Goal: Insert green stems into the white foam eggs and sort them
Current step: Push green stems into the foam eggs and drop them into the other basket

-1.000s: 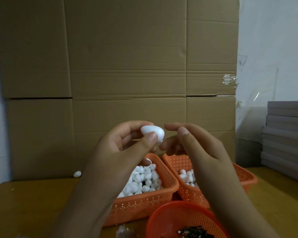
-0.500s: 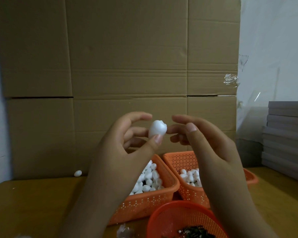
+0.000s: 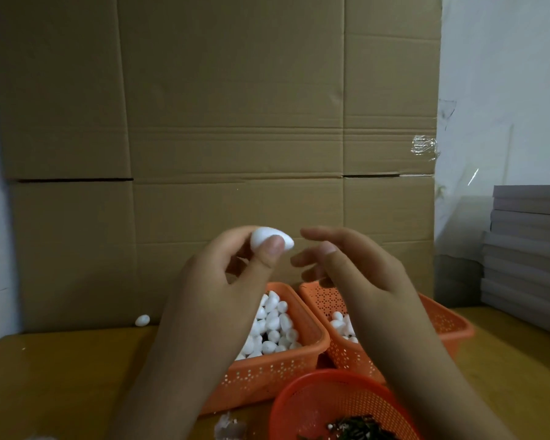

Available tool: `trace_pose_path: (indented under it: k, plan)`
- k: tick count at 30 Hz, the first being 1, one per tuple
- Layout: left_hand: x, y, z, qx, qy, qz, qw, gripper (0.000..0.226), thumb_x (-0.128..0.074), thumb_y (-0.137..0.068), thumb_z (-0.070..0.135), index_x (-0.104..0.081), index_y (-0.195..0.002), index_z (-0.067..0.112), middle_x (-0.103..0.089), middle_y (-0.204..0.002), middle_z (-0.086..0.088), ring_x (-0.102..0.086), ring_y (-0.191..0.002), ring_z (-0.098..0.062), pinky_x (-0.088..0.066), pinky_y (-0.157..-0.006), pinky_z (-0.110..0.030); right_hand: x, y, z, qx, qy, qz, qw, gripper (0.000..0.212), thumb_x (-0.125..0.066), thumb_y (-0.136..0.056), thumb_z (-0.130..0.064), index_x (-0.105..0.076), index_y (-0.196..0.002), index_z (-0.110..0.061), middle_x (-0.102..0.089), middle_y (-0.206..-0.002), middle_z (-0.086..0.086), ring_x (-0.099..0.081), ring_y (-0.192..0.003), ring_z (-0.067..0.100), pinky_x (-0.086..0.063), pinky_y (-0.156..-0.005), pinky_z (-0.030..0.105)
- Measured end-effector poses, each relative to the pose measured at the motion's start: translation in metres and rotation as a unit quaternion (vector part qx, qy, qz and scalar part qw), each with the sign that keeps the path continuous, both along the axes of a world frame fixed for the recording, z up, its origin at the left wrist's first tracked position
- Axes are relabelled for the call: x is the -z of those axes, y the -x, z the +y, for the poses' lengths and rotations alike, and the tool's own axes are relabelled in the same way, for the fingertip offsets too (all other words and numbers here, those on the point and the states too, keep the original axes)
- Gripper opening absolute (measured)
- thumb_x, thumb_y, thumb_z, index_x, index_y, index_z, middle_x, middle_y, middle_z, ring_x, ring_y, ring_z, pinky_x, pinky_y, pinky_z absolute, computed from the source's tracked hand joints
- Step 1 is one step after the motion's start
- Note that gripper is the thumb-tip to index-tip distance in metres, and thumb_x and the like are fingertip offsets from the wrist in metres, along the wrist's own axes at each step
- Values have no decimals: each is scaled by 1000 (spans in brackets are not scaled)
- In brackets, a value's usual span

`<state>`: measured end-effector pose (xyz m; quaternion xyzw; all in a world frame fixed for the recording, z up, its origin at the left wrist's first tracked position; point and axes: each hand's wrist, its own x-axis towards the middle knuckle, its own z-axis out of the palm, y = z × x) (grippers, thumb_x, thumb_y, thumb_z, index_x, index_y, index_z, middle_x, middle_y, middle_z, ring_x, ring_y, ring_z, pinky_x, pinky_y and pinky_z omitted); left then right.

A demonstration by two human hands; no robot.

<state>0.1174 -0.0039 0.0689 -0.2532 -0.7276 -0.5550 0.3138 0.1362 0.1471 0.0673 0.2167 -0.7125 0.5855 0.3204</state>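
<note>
My left hand (image 3: 223, 287) pinches a white foam egg (image 3: 264, 237) between thumb and fingers, raised above the baskets. My right hand (image 3: 356, 274) hovers just right of the egg with relaxed, slightly bent fingers, holding nothing that I can see. Below sit an orange basket (image 3: 277, 373) heaped with foam eggs and a second orange basket (image 3: 448, 325) holding a few eggs. A round red basket (image 3: 324, 398) at the bottom edge contains dark green stems (image 3: 359, 428).
A wall of cardboard boxes (image 3: 223, 138) stands right behind the baskets. One stray foam egg (image 3: 142, 320) lies on the wooden table (image 3: 61, 382) by the boxes. Grey flat boxes (image 3: 531, 249) are stacked at the right.
The egg has been turned sideways in my left hand and shifted left. My right hand has drawn away from the egg and its fingers have loosened.
</note>
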Motion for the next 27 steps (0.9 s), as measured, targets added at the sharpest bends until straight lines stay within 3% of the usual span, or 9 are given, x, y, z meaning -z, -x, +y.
trace_pose_path:
  k: [2,6,12,15,19,24,27]
  plan:
    - [0,0,0,32,-19,-22,999,19,-54,-82,54,-69,-91,46,-66,-92,31,-60,-79,7,-43,-69,-16,-1,-1,-1,-35,13,-22,999,23,-48,-95,-19,-68,-103,-27,-74,-85,-6,-68,-79,5,-50,-72,12]
    - [1,3,-1,65,-12,-52,996,13,-65,-88,35,-69,-96,45,-69,-99,24,-62,-95,2,-50,-83,-33,-1,-3,-3,-26,13,15,999,23,-49,-95,-17,-69,-101,-27,-74,-85,-8,-67,-80,2,-48,-72,9]
    - [3,3,-1,2,34,-33,999,11,-65,-82,50,-66,-93,48,-64,-94,31,-59,-92,11,-42,-69,-16,-1,-6,-2,2,27,61,998,22,-51,-96,-18,-69,-99,-30,-73,-88,-14,-66,-86,0,-48,-76,10]
    - [3,5,2,-16,71,-29,997,13,-61,-85,51,-64,-97,47,-65,-94,30,-61,-89,9,-50,-73,-25,-2,-9,-5,0,-3,67,998,22,-50,-91,-26,-69,-99,-34,-72,-92,-18,-65,-94,-1,-49,-81,14]
    - [2,4,5,39,17,-31,999,12,-68,-86,40,-64,-96,45,-69,-98,26,-64,-93,6,-53,-84,-35,1,-5,-6,16,12,65,998,21,-53,-93,-24,-69,-97,-37,-71,-94,-22,-64,-95,-3,-48,-79,11]
    - [0,5,3,88,-59,-28,994,22,-72,-78,28,-63,-94,40,-74,-99,15,-69,-96,-5,-54,-88,-44,-3,1,4,-21,32,-42,998,24,-50,-91,-13,-68,-99,-25,-73,-84,-10,-68,-77,3,-52,-70,13]
    - [0,5,1,96,-62,-6,994,23,-69,-81,27,-63,-95,44,-73,-100,14,-69,-95,-8,-56,-85,-40,-3,4,10,-2,-48,-57,997,23,-50,-91,-13,-71,-89,-22,-74,-81,-7,-67,-73,5,-53,-71,17]
